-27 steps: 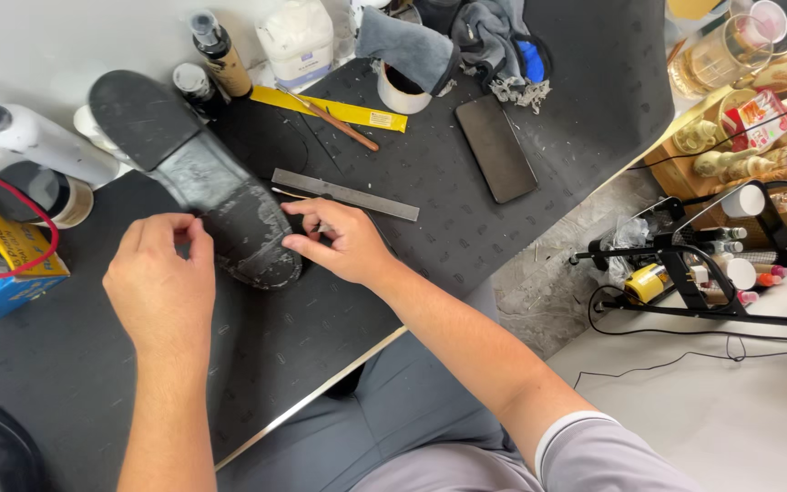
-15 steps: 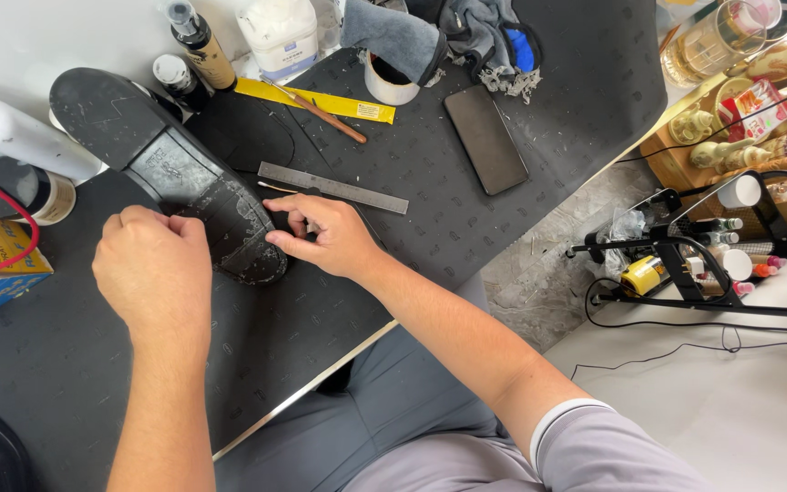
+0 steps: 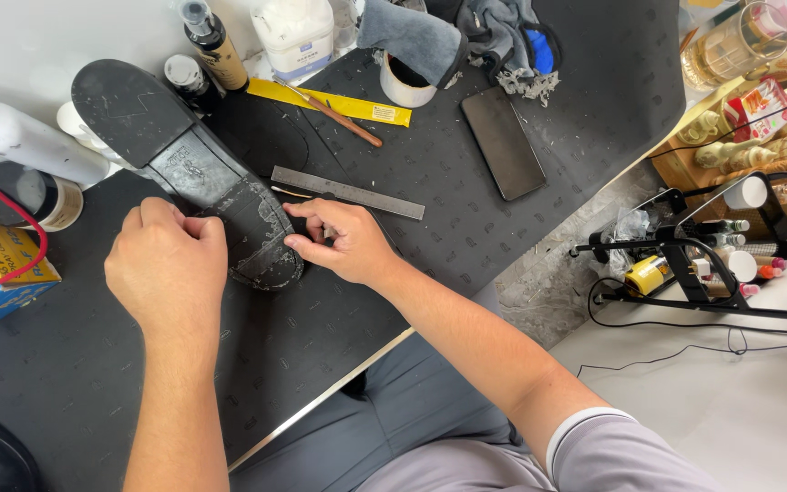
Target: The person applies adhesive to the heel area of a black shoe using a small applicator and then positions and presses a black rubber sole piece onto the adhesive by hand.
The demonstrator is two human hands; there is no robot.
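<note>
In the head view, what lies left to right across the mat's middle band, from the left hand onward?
Left hand → upturned black shoe sole → right hand → metal ruler → dark flat rectangular block.

sleeve (image 3: 585, 437): short, grey, white-edged cuff | trousers (image 3: 412, 419): grey | forearms: bare

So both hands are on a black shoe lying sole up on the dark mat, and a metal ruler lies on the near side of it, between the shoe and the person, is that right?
Not quite. The head view shows the ruler on the far side of the shoe, beyond the right hand. The rest holds: left hand and right hand are both on the sole-up shoe, on the mat.
</note>
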